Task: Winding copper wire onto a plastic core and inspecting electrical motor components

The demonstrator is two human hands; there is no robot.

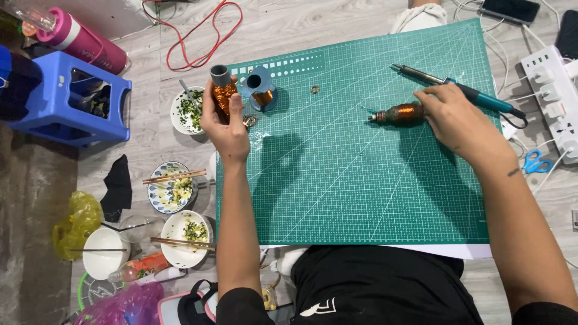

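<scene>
My left hand (226, 123) grips an upright grey spool of copper wire (222, 89) at the green cutting mat's (361, 174) far left corner. A second blue-grey spool of copper wire (261, 89) stands just right of it on the mat. My right hand (454, 117) holds a small copper-wound tool (397, 114) lying on the mat, its tip pointing left. A soldering iron with a teal handle (457, 87) lies beyond my right hand. A small metal ring (314, 89) sits on the mat near the spools.
Several bowls with food scraps and chopsticks (173, 194) sit on the floor to the left. A blue plastic stool (72, 99), a pink bottle (81, 39) and a red cable (198, 36) lie far left. A white power strip (551, 90) and blue scissors (533, 161) are at right.
</scene>
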